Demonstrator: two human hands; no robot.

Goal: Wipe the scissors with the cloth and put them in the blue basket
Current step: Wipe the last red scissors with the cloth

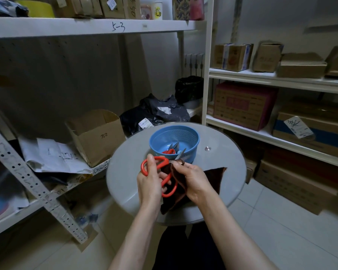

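Scissors (164, 162) with red loop handles sit between both hands over the near half of the round glass table (125, 172), and the hold looks made for wiping. The left hand (148, 180) has its fingers curled round the handles, which steadies the tool, while the right hand (193, 178) pinches the dark brown cloth (215, 178) closed over the blades, so the steel is covered and the fingers are kept off the edge. The rest of the cloth trails toward 5 o'clock onto the tabletop. A grey point shows just past the cloth at 12 o'clock (whether it belongs to this pair or to one in the basket, I cannot tell). Wiping seems under way, the drop not yet made. At 12 o'clock from the hands, close by, stands the blue basket (193, 147), a perforated round bowl within easy reach for that drop. It holds other scissors (168, 152) in a loose heap, one pair red-handled and at least one more with its blades pointing up. At 10 o'clock, off the table, an open cardboard box (96, 137) sits on a low shelf; nothing can be made out inside it.
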